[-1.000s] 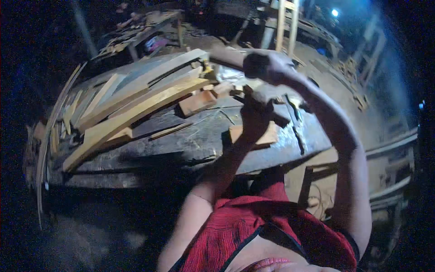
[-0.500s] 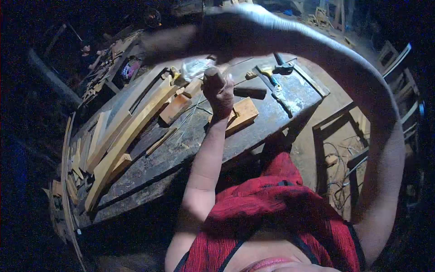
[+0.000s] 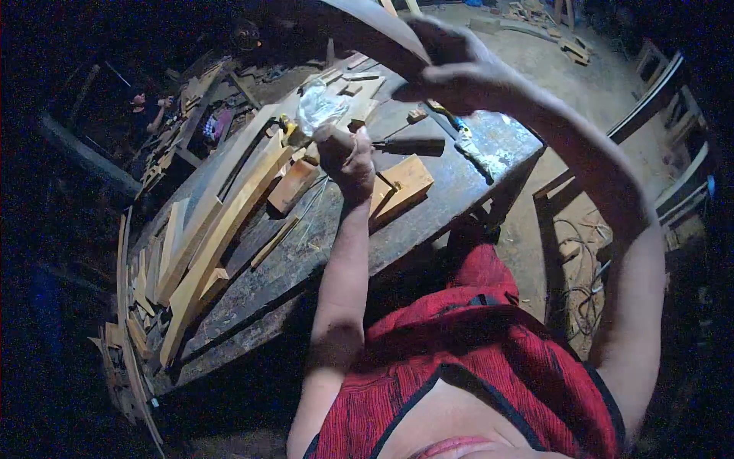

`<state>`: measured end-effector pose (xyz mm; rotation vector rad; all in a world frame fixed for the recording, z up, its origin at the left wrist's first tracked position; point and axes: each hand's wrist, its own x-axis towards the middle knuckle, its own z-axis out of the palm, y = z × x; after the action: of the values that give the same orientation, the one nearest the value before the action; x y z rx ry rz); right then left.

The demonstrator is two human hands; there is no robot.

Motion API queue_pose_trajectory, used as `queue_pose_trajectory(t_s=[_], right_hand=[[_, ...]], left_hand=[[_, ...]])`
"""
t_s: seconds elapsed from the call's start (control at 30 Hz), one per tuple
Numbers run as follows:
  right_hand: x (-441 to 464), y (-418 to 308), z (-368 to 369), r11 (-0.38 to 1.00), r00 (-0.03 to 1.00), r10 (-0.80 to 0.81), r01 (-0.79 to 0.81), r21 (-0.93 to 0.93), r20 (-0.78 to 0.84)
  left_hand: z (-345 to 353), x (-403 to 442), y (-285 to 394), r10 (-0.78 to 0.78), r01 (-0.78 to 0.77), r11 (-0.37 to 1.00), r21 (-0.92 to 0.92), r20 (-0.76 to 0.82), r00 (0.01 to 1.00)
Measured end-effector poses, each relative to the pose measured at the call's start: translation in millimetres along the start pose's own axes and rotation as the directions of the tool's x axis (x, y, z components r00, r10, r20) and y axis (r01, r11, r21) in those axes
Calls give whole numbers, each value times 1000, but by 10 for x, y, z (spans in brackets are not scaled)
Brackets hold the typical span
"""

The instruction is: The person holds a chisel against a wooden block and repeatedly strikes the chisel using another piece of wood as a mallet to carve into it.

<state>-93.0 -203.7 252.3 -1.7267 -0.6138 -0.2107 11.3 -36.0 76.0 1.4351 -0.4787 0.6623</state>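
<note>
My left hand (image 3: 352, 164) is closed in a fist around the upright handle of what looks like a chisel (image 3: 333, 138). Its rounded end shows above the fist; the blade is mostly hidden. Just beside the fist lies a wooden block (image 3: 409, 180) with a dark slot cut in it. Raised close to the camera, my right hand (image 3: 462, 73) grips a long, thick mallet-like piece (image 3: 378, 27), which runs off the top edge. Behind the left fist, a dark handle-like piece (image 3: 413, 144) lies on the bench, one end hidden.
Long curved timbers (image 3: 229, 229) and a short brown block (image 3: 293, 187) cover the bench's (image 3: 306, 252) left side. A clear plastic bag (image 3: 319, 107) lies at the back. A yellow-and-blue tool (image 3: 457, 126) is near the right corner. A person (image 3: 145, 111) is far left.
My right hand and the mallet-like piece have moved right in the view and now cover the hammer on the bench. My left fist appears slightly further left, still gripping.
</note>
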Motion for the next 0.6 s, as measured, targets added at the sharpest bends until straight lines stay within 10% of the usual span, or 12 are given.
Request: queue_pose_trajectory(t_s=[0.07,0.13,0.2,0.6], right_hand=[[-290,433,-80,999,999,20,-19,35,-25],[-639,875,-41,905,947,242,-299,-304,-211],[-847,1139,15,813,813,564,-577,-71,-146],[-1161,2874,300,778,780,595,-499,381,-193]], left_hand=[[-61,22,-91,146,-150,963,224,32,989],[-28,-27,204,26,-30,995,-99,-42,999],[26,-46,328,-68,48,968,-247,-75,995],[124,38,38,-155,151,934,-325,14,988]])
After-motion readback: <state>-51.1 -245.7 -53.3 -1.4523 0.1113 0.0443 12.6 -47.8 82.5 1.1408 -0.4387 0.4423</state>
